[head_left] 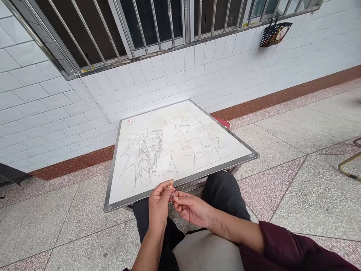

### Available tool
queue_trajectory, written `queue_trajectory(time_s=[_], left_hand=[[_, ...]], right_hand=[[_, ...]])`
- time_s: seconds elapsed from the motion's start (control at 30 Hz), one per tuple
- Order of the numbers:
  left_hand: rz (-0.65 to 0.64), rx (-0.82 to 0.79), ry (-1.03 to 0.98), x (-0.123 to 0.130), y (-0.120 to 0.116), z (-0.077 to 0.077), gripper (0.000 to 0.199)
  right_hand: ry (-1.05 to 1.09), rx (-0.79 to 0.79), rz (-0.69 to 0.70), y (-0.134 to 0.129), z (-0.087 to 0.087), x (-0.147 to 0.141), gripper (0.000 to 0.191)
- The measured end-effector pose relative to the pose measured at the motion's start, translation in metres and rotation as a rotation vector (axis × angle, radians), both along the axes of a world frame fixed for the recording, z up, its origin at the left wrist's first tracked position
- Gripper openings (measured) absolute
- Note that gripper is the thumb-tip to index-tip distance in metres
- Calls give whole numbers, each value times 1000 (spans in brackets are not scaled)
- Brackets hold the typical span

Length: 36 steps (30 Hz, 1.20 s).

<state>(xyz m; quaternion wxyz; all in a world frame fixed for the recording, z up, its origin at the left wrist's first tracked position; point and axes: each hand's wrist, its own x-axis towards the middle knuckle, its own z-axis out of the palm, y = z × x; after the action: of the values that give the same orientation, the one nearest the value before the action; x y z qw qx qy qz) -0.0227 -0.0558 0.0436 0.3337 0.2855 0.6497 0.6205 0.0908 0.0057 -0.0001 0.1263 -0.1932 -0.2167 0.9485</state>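
My left hand (159, 203) is closed at the near edge of the white-topped table (180, 113), thumb and forefinger pinched on a thin wire. At its fingertips shows a small tan piece (171, 181), too small to make out. My right hand (194, 209) meets it from the right, its thumb and forefinger pinched on the same thin strand. The fingertips nearly touch, so most of the strand is hidden. On the tabletop lies a tangled heap of thin dark wires (145, 150) at the left. Several separate zigzag-bent wires (208, 141) spread over the right side.
A small white-and-red object (130, 122) sits at the table's far left corner. The table's grey metal rim (225, 165) is above my knees. Behind stands a white tiled wall (158, 82) with barred windows and a hanging dark basket (275, 34). A metal chair leg (348, 173) is at right.
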Motion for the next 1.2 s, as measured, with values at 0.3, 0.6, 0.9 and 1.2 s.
queue_trajectory(time_s=[0.3, 0.6, 0.9, 1.2], left_hand=[[64, -49, -38, -8, -1, -5, 33], [50, -5, -92, -14, 4, -9, 43], [78, -34, 22, -46, 2, -33, 50], [660, -95, 549, -155, -28, -83, 40]], right_hand=[[-90, 240, -26, -4, -1, -3, 38], [-133, 277, -105, 4, 2, -4, 33], [-145, 119, -443, 79, 7, -19, 24], [-300, 180, -520, 214, 18, -100, 15]])
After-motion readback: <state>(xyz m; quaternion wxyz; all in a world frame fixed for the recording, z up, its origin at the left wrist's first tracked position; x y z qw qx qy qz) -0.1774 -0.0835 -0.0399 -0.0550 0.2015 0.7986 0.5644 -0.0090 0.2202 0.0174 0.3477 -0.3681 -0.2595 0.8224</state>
